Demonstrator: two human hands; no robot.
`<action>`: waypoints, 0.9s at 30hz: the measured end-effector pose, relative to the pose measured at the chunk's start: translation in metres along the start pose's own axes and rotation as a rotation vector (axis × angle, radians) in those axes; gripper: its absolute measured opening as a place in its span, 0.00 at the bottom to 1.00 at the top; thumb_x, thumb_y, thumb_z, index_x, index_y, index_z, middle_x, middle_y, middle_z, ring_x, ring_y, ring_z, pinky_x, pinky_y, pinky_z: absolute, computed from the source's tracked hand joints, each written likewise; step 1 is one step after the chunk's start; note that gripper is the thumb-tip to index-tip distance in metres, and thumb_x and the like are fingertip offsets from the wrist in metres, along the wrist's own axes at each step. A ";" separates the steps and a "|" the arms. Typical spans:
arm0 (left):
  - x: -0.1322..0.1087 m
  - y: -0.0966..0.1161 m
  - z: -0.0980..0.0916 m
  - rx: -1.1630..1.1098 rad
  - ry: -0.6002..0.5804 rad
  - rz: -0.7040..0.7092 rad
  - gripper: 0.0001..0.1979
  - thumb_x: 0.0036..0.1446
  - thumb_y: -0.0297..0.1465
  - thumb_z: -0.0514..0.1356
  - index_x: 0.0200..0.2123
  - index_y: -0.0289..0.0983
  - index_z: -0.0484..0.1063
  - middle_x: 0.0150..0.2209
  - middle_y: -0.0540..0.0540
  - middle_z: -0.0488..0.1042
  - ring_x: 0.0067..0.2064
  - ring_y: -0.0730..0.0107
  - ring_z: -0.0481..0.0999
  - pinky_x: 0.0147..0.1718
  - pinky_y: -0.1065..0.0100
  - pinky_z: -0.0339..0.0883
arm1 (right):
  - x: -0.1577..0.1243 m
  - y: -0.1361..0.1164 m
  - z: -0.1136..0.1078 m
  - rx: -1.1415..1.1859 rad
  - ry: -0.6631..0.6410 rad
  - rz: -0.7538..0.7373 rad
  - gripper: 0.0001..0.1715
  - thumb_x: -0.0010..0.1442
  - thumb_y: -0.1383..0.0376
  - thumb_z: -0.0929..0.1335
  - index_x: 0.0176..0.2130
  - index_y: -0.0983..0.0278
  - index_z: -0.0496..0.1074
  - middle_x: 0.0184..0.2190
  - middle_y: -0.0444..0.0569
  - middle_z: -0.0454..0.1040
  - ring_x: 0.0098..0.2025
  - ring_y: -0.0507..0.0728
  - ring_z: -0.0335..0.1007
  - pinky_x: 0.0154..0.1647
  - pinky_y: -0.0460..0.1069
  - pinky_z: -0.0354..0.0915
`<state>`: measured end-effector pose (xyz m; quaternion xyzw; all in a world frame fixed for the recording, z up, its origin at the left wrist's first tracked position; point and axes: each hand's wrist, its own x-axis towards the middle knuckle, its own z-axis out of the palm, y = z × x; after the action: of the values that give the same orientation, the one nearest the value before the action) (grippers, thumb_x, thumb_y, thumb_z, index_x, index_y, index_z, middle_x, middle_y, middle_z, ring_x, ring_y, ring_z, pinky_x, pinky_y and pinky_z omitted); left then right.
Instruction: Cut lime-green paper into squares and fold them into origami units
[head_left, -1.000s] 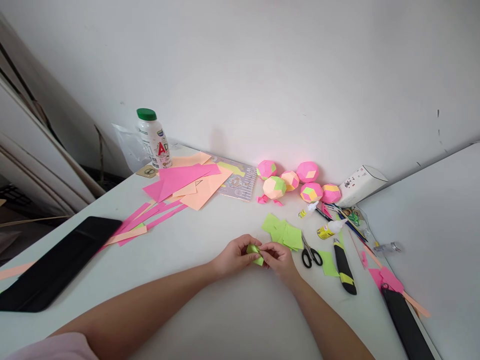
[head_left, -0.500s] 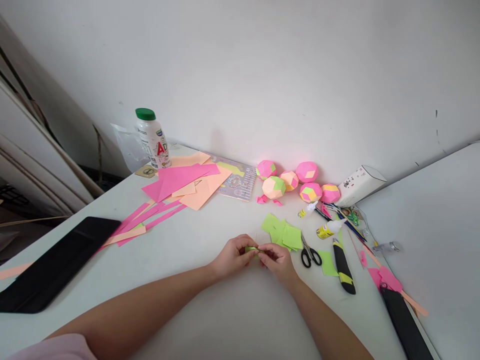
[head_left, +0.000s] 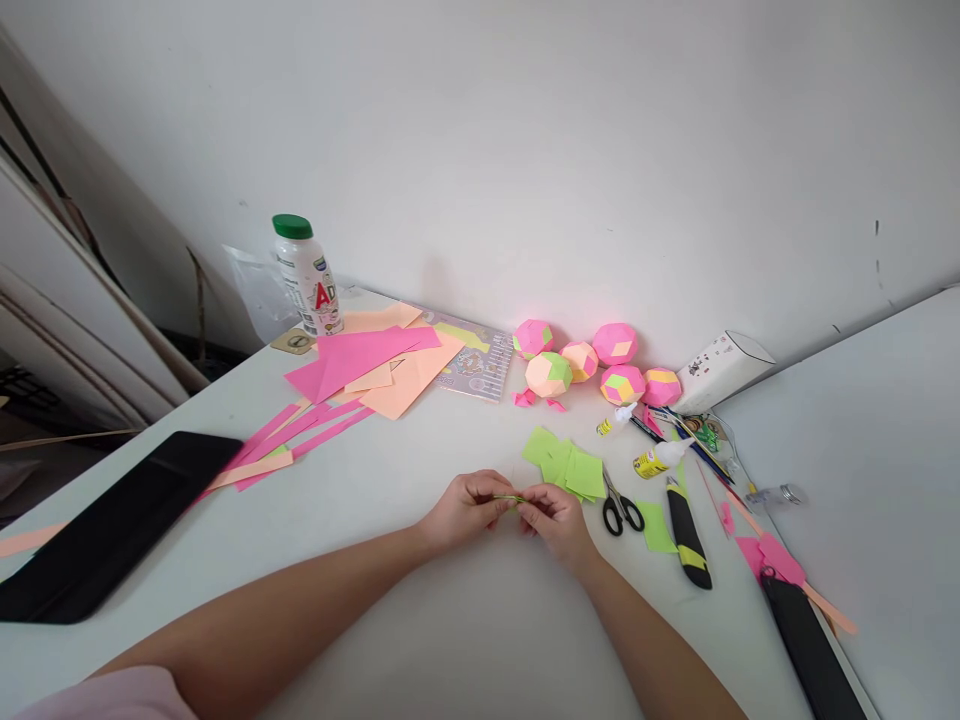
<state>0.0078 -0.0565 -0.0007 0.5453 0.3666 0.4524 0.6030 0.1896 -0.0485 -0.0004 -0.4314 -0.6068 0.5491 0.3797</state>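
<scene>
Between my two hands is a small piece of green paper (head_left: 508, 497), seen nearly edge-on and mostly hidden by fingers. My left hand (head_left: 469, 512) pinches its left end, and my right hand (head_left: 553, 518) pinches the other end, the fingertips of both almost meeting. Just beyond my right hand lies a loose pile of green paper squares (head_left: 564, 464). Black-handled scissors (head_left: 622, 513) rest beside that pile, with one more green square (head_left: 656, 527) to their right.
Several folded paper balls (head_left: 577, 362) sit by the wall. Glue bottles (head_left: 660, 459) and a black-and-yellow cutter (head_left: 687, 535) lie at right. Pink and orange sheets (head_left: 375, 365), a white bottle (head_left: 307, 280) and a black flat object (head_left: 120, 530) occupy the left side of the table.
The green paper has turned in my fingers and now shows as a thinner edge. Both hands stay in nearly the same place.
</scene>
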 end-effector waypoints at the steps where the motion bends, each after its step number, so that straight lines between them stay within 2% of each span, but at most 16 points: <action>1: 0.000 0.001 0.000 0.005 0.001 0.001 0.13 0.52 0.38 0.62 0.33 0.35 0.78 0.35 0.45 0.71 0.22 0.80 0.66 0.21 0.72 0.62 | 0.000 0.000 0.000 0.006 -0.001 0.000 0.08 0.53 0.61 0.71 0.31 0.63 0.72 0.20 0.42 0.72 0.20 0.51 0.68 0.21 0.46 0.66; 5: -0.001 0.003 0.002 0.037 -0.005 0.008 0.10 0.53 0.35 0.61 0.32 0.34 0.77 0.34 0.45 0.71 0.22 0.80 0.66 0.22 0.72 0.63 | 0.000 -0.001 0.001 0.020 -0.005 -0.006 0.08 0.52 0.61 0.71 0.29 0.63 0.71 0.18 0.41 0.71 0.18 0.50 0.66 0.20 0.45 0.66; 11: -0.003 0.001 0.003 0.109 -0.002 0.046 0.08 0.54 0.32 0.59 0.32 0.34 0.76 0.33 0.46 0.71 0.24 0.79 0.66 0.23 0.73 0.62 | 0.000 -0.004 0.003 0.000 0.007 -0.011 0.09 0.51 0.61 0.72 0.27 0.63 0.72 0.20 0.41 0.71 0.19 0.50 0.67 0.20 0.45 0.65; 27: -0.001 0.004 0.001 0.053 -0.017 0.051 0.11 0.53 0.38 0.62 0.31 0.35 0.79 0.32 0.45 0.72 0.22 0.80 0.66 0.22 0.74 0.64 | 0.000 0.000 0.001 -0.005 0.010 -0.034 0.07 0.51 0.62 0.72 0.29 0.63 0.72 0.21 0.42 0.72 0.19 0.50 0.67 0.20 0.45 0.66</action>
<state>0.0076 -0.0582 0.0028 0.5738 0.3593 0.4532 0.5798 0.1884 -0.0487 -0.0008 -0.4249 -0.6133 0.5390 0.3910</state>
